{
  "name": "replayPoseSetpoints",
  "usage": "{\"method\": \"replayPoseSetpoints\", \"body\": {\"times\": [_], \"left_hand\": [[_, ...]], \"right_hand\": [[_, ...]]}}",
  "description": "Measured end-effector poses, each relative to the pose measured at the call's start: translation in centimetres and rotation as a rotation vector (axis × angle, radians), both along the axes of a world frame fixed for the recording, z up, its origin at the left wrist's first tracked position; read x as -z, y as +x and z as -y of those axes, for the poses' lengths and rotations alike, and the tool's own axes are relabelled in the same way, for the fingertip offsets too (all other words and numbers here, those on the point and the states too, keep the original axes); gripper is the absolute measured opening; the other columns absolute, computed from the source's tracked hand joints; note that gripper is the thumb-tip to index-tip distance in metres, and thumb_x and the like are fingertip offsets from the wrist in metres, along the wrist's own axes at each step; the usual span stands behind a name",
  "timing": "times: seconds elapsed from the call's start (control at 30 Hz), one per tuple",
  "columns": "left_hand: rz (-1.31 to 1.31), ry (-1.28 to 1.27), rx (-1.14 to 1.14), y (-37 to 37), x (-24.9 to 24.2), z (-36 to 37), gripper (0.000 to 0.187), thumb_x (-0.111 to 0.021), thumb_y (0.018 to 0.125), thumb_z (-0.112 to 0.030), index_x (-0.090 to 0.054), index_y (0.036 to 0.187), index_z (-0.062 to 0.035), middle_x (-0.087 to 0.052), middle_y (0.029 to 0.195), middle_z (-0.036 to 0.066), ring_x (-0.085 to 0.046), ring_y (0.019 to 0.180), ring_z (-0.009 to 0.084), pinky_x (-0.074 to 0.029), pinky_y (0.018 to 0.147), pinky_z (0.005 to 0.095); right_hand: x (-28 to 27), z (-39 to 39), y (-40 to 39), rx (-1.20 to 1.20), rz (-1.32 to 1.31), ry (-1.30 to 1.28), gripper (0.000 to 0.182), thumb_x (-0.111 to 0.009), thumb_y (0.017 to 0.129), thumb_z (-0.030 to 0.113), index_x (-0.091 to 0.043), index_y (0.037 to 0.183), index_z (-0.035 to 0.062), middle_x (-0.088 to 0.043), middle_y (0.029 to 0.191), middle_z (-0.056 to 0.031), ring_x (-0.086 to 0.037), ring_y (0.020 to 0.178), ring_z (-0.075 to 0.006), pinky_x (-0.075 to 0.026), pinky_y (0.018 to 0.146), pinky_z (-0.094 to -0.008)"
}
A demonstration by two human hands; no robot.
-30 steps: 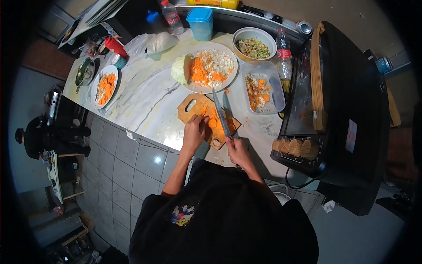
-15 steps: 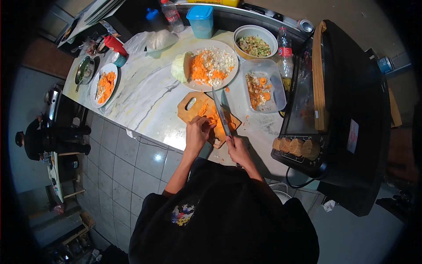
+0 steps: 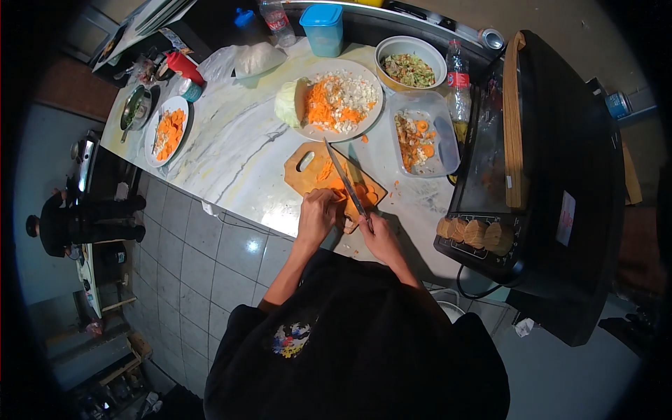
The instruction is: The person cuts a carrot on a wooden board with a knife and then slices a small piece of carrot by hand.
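A pale, grey-veined marble tabletop runs over a glossy tiled floor, crowded with dishes and bordered at 3 o'clock by a large black appliance. Near its front edge lies a wooden cutting board with a handle hole, carrying orange carrot pieces. The left hand is curled together over the carrot, fingertips pressing it down. The right hand is clamped on the handle of a long steel knife, whose narrow blade points toward 11 o'clock across the board.

The blade lies just beside the left fingertips, so a slip on the hard, rounded, moist carrot could likely nick them. The board overhangs close to the tabletop's edge, and firm pressure might shift it or send slices rolling to the floor.

At 12 o'clock of the board sits a round plate of grated carrot and diced pale vegetable, with a cabbage wedge touching it.
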State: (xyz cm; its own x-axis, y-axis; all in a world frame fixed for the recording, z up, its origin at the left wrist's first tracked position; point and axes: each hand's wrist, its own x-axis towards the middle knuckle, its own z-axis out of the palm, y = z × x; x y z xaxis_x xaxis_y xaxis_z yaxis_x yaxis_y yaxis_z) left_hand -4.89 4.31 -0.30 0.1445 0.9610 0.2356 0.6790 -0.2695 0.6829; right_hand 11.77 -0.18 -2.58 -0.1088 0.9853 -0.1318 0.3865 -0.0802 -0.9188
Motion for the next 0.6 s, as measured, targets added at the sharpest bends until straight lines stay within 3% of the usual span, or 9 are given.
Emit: {"method": "replayPoseSetpoints", "body": {"times": [0.1, 0.17, 0.6], "left_hand": [[0.007, -0.025, 0.015, -0.3, 0.1, 0.0, 0.019, -0.057, 0.065, 0.009, -0.061, 0.082, 0.0016, -0.062, 0.077, 0.014, -0.058, 0.076, 0.033, -0.044, 0.071, 0.0371], [0.004, -0.036, 0.024, -0.4, 0.1, 0.0, 0.022, -0.056, 0.064, 0.01, -0.061, 0.083, 0.0014, -0.062, 0.078, 0.014, -0.058, 0.077, 0.0331, -0.044, 0.072, 0.0371], [-0.049, -0.018, 0.136, -0.9, -1.5, -0.1, 0.02, -0.061, 0.064, 0.002, -0.065, 0.083, -0.0004, -0.062, 0.081, 0.012, -0.057, 0.078, 0.0289, -0.04, 0.073, 0.0344]], "right_hand": [[-0.4, 0.0, 0.0, -0.005, 0.015, -0.026, 0.03, -0.049, 0.092, 0.023, -0.048, 0.076, -0.003, -0.048, 0.058, -0.0183, -0.048, 0.052, -0.0331, -0.036, 0.05, -0.0392], [-0.9, -0.1, 0.2, -0.062, 0.106, -0.077, 0.032, -0.051, 0.09, 0.026, -0.049, 0.077, -0.0037, -0.054, 0.061, -0.0235, -0.056, 0.062, -0.0421, -0.04, 0.052, -0.0459], [-1.1, -0.3, 0.9, -0.159, 0.223, -0.099, 0.031, -0.05, 0.09, 0.028, -0.051, 0.084, -0.0023, -0.057, 0.065, -0.0244, -0.057, 0.067, -0.0438, -0.043, 0.058, -0.0507]]}}
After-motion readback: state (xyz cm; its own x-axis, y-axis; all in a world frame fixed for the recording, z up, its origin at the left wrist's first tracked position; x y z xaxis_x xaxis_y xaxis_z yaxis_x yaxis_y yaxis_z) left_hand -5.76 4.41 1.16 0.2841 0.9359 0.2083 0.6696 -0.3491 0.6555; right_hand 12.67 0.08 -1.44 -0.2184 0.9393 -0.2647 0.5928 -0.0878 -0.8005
